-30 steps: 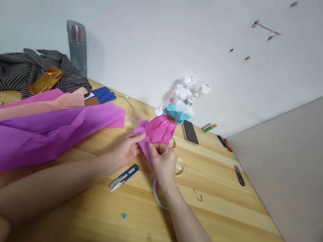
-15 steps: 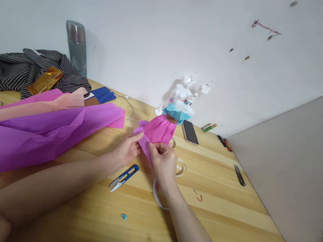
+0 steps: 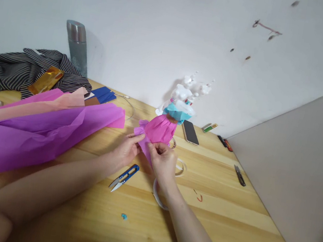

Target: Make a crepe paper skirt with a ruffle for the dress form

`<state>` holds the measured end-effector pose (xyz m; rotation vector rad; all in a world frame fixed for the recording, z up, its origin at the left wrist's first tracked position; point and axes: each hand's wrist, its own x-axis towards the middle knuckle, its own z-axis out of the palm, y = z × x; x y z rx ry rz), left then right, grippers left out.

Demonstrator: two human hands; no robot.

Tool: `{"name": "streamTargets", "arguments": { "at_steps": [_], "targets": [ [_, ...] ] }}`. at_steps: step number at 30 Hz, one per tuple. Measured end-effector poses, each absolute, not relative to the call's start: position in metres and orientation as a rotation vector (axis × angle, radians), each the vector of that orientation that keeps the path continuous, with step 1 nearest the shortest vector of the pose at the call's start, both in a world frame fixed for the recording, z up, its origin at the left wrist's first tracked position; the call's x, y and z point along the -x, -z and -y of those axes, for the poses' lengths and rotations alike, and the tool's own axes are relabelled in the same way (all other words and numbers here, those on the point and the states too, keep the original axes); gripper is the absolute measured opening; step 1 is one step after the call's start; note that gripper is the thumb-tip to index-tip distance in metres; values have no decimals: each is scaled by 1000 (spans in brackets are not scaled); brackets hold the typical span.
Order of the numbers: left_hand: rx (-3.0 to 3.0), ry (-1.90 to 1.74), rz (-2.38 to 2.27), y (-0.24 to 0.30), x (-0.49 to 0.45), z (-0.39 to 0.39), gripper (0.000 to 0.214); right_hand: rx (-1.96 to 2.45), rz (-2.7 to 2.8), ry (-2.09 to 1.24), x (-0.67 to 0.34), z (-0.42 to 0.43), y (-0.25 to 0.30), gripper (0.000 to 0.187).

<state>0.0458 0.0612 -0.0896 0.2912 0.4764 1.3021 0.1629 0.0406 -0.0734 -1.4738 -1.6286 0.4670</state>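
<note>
My left hand (image 3: 129, 148) pinches a strip of purple crepe paper (image 3: 146, 149) at its gathered end. Farther along the same strip, my right hand (image 3: 164, 160) grips it between thumb and curled fingers. The strip runs along the lower edge of a pink crepe paper skirt (image 3: 160, 129), above which sits a ruffled light blue paper band (image 3: 178, 113). White figure-like shapes (image 3: 182, 93) rise behind the band; I cannot tell whether they are joined to it. Blue-handled thread snips (image 3: 124, 177) lie on the table just below my left hand.
Purple crepe paper sheets (image 3: 55, 133) spread over the left of the wooden table (image 3: 210, 239), beside a striped cloth (image 3: 4, 69) and a grey flask (image 3: 78, 52). A phone (image 3: 190, 132), a white tape ring (image 3: 159, 197) and a utility knife (image 3: 239, 175) lie farther right.
</note>
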Motion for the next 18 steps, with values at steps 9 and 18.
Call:
{"name": "streamTargets", "arguments": {
  "at_steps": [9, 18],
  "targets": [
    [-337, -1305, -448, 86, -45, -62, 11, 1469, 1616, -481, -162, -41, 73, 29],
    [-347, -1365, -464, 89, -47, -65, 14, 1430, 1608, -500, -160, -36, 70, 30]
  ]
}}
